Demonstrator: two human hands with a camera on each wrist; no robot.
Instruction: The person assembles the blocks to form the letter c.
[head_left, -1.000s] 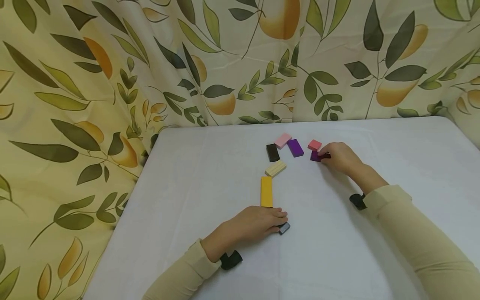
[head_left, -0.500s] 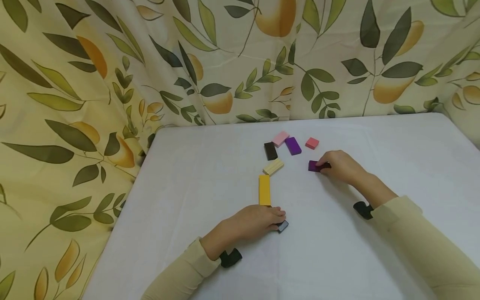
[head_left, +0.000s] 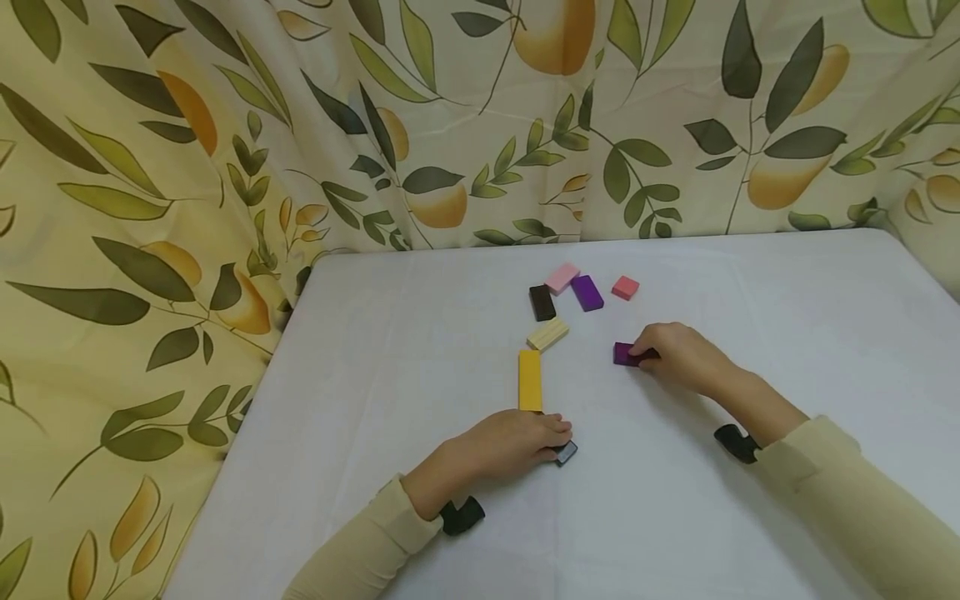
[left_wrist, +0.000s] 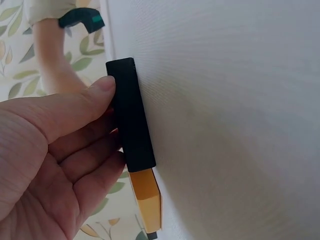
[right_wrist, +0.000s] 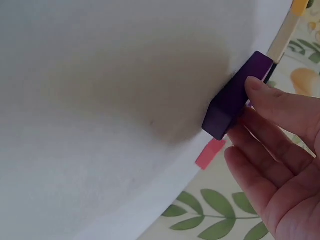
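- apparently at a handling step, judging by one block held in each hand, low over a white table backed by a leaf-and-fruit curtain.
- with the right hand, pinching a dark purple block between thumb and fingers, to the right of the yellow block and well apart from it; probably calling next for a level hold and a clean release, without brushing any neighbour.
- with the left hand, gripping a black block, thumb against one side and fingers on the other, near the lower end of the yellow block; likely needing steadiness more than force.
- beyond, in a loose curve from near to far: yellow block, pale wooden block, dark brown block, pink block, violet block.
- off to the right of these, alone: a short coral block.
- mostly covered in the head view: the black block, down to one glossy end, and the far half of the dark purple block.
- hard to tell: whether resting on the cloth or just lifted, at either hand; likewise any contact between black and yellow.
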